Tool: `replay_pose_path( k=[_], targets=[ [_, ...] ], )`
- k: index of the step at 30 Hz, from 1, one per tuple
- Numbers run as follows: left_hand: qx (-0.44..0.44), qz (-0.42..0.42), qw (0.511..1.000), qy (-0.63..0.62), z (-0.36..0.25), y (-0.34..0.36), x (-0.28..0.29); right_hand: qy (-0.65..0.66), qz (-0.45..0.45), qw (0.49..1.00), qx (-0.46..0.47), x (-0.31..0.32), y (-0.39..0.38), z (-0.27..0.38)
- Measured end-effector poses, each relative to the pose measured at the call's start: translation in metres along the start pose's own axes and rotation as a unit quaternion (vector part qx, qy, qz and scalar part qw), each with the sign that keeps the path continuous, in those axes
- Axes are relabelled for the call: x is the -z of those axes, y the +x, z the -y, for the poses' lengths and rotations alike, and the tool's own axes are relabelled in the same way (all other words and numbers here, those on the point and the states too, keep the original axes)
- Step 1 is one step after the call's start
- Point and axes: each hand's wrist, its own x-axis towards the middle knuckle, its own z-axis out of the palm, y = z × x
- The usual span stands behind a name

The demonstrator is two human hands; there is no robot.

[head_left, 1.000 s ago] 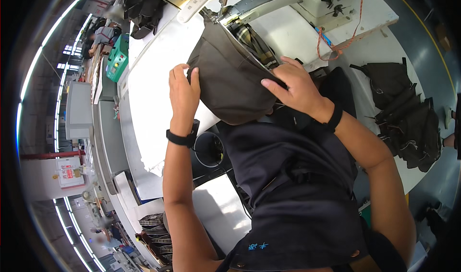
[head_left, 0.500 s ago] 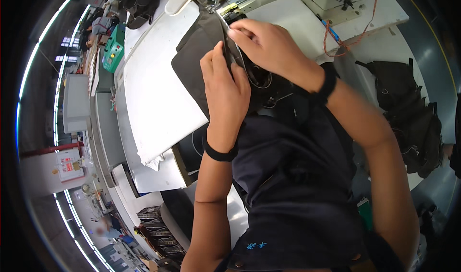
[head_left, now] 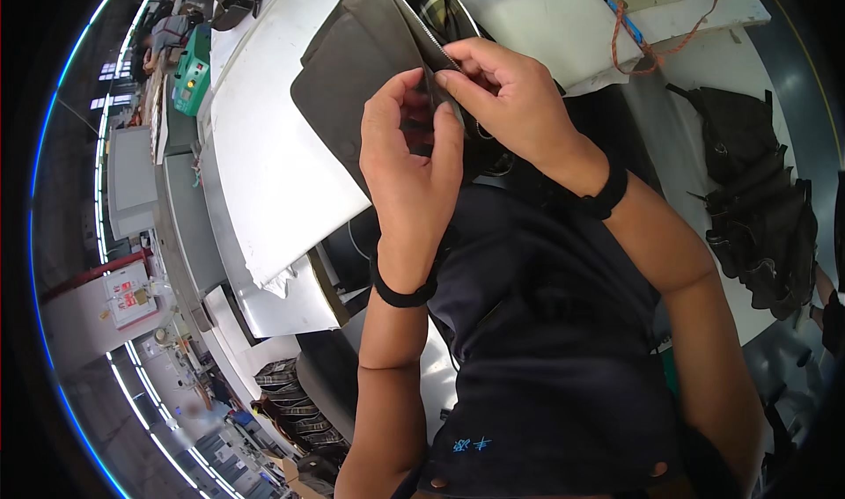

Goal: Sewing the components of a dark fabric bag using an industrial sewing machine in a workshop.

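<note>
A dark olive fabric piece (head_left: 343, 77) with a metal zipper (head_left: 409, 19) along its edge lies beneath the sewing machine at the top, over the white table (head_left: 273, 191). Plaid cloth (head_left: 436, 6) shows beside the zipper. My left hand (head_left: 409, 165) is curled at the fabric's zipper edge, gripping it between thumb and fingers. Just to its right, my right hand (head_left: 519, 103) pinches the same edge beside the zipper. Both hands are close together below the machine.
More dark fabric pieces (head_left: 757, 217) are piled on the right. An orange cord (head_left: 620, 33) hangs by the machine bed. A green machine (head_left: 189, 77) stands on the left, near a distant worker (head_left: 167, 33); striped cloth (head_left: 290, 393) sits at lower left.
My left hand has moved rightward from the fabric's outer edge to the zipper. My right hand rose toward the machine, then came slightly back down. The fabric has swung leftward, exposing more zipper.
</note>
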Motion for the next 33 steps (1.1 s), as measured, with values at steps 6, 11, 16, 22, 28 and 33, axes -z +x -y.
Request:
replay_pose_path(
  k=[6,11,16,22,28,33],
  targets=[
    [0.058,0.017,0.987,-0.15,0.006,0.002,-0.001,-0.013,-0.052,0.994,0.099,0.001,-0.005,-0.005],
    [0.071,0.015,0.989,-0.126,0.006,0.0,-0.001,-0.041,-0.069,0.985,0.156,-0.003,-0.011,-0.008],
    [0.058,0.006,0.989,-0.137,0.006,-0.001,-0.004,-0.05,-0.088,0.98,0.174,-0.004,-0.012,-0.01],
    [0.028,-0.008,0.993,-0.112,0.006,-0.004,-0.008,-0.052,-0.078,0.981,0.173,0.001,-0.011,-0.011],
    [0.008,-0.016,0.999,-0.049,0.005,-0.004,-0.011,-0.044,-0.08,0.98,0.177,0.005,-0.01,-0.009],
    [0.006,-0.021,0.998,-0.059,0.005,-0.005,-0.014,-0.076,-0.064,0.981,0.169,0.007,-0.012,-0.007]
  ],
)
